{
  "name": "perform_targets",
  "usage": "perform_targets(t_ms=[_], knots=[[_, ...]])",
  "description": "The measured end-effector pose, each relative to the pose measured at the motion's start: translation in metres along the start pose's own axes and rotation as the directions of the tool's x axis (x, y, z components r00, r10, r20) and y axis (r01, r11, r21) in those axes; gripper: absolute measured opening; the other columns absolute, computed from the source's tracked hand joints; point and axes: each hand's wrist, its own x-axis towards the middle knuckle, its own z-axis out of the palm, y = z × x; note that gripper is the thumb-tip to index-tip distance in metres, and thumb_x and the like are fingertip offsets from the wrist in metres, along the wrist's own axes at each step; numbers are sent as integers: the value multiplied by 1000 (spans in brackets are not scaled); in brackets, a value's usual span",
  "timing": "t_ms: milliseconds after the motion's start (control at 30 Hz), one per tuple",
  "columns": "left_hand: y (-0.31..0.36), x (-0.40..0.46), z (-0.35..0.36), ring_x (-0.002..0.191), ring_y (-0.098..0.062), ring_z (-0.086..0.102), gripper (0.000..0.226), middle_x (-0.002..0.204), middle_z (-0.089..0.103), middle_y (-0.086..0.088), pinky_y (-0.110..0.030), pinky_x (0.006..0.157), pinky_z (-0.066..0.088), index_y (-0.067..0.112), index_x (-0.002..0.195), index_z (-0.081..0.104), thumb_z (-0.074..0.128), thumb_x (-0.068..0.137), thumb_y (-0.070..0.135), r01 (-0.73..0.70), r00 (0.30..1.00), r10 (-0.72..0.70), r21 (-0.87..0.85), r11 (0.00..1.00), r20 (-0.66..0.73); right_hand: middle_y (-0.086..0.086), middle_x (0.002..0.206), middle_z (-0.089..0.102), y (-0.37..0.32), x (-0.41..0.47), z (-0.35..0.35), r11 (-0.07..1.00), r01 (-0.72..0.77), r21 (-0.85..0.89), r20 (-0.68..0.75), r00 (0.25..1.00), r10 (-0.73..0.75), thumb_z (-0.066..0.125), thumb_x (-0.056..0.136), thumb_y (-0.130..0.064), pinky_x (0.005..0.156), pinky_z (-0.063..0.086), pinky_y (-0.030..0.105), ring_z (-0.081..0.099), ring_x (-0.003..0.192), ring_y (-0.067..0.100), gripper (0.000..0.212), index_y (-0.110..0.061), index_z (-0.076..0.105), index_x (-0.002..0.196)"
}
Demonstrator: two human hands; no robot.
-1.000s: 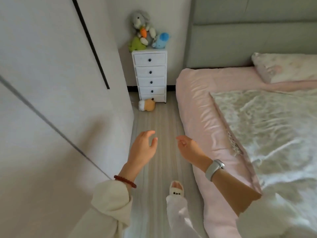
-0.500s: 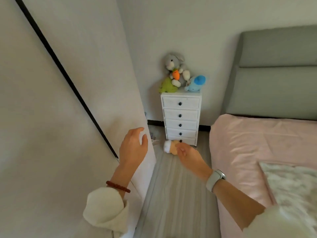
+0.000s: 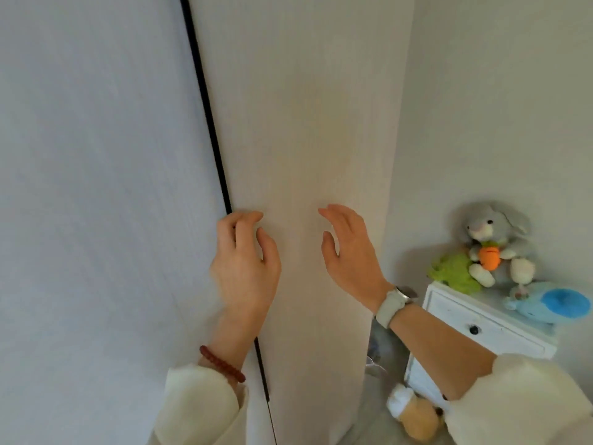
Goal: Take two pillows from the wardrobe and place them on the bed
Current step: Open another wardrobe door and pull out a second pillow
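Since the last look: both hands have come up from over the floor to the wardrobe front, and the bed has dropped out of view as the head turns to face the doors.
Left hand [image 3: 244, 268]: fingers [image 3: 248, 220] curled and hooked at the dark seam [image 3: 205, 107] between the two panels, tips at the edge of the right-hand door [image 3: 305, 139]; holding nothing, loosely bent rather than clenched.
Right hand [image 3: 349, 252]: spread open and flat, palm toward the same door at 3 o'clock of the left hand, gripping nothing; whether it actually touches the panel I can't tell.
Wardrobe [image 3: 96, 155]: shut, so the pillows aren't visible; presumably they're behind these doors.
Step in hand: getting that door open, by my reading.
How to do it well: dig the left fingertips properly into the seam before pulling, then draw steadily; let the right palm steady or guide the panel rather than shove it.
Watch out: the white drawer chest [image 3: 481, 322] with its plush rabbit [image 3: 494, 232] sits at 4 o'clock, near the door's far edge, and a stuffed toy [image 3: 414, 412] lies on the floor at 5 o'clock.
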Motion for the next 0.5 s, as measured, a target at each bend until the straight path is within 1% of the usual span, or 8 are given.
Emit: perform_targets(t_ms=[67, 167, 267, 333, 367, 433, 500], knots=[[9, 22, -7, 64, -25, 58, 20, 104, 57, -13, -31, 44, 47, 11, 101, 54, 50, 82, 9, -24, 998, 26, 45, 999, -62, 19, 130, 47, -10, 39, -1, 992, 126, -23, -76, 989, -127, 39, 85, -13, 99, 36, 35, 41, 119, 31, 40, -9, 46, 123], [24, 54, -19, 63, -26, 58, 26, 105, 56, -12, -29, 45, 43, 13, 106, 50, 45, 81, 18, -4, 989, 25, 146, 989, -147, 18, 134, 42, -30, 87, -5, 951, 303, -56, -163, 937, -308, 41, 84, -15, 103, 33, 44, 37, 123, 32, 41, -12, 42, 124], [35, 79, -25, 71, -28, 60, 32, 106, 57, -12, -28, 48, 39, 9, 113, 50, 53, 81, 15, 28, 979, 28, 271, 962, -200, 9, 136, 27, -49, 120, -7, 890, 446, -93, -203, 867, -455, 40, 83, -19, 109, 24, 56, 29, 128, 30, 42, -14, 41, 125], [42, 93, -27, 79, -28, 61, 37, 107, 58, -11, -30, 53, 41, 8, 118, 47, 56, 83, 12, 67, 977, 2, 315, 947, -214, 8, 138, 22, -56, 135, -8, 856, 503, -123, -169, 839, -517, 41, 84, -23, 109, 18, 59, 23, 132, 30, 44, -17, 39, 128], [45, 99, -28, 82, -28, 61, 38, 106, 60, -10, -32, 55, 43, 8, 121, 45, 55, 85, 13, 93, 976, -20, 330, 939, -218, 8, 140, 22, -57, 141, -9, 842, 519, -146, -142, 832, -537, 41, 84, -26, 109, 18, 61, 22, 133, 30, 46, -18, 37, 130], [51, 109, -29, 82, -28, 61, 37, 103, 64, -8, -36, 60, 48, 9, 123, 42, 50, 88, 15, 141, 972, -58, 365, 920, -229, 10, 144, 23, -54, 146, -10, 824, 531, -199, -82, 828, -554, 41, 85, -31, 107, 21, 64, 20, 134, 31, 51, -21, 33, 134], [57, 115, -29, 78, -30, 62, 34, 103, 64, -9, -38, 61, 48, 9, 122, 41, 47, 89, 15, 185, 966, -92, 392, 901, -243, 12, 148, 28, -49, 146, -11, 805, 540, -245, -9, 829, -559, 38, 87, -37, 106, 23, 64, 18, 135, 31, 54, -22, 29, 138]])
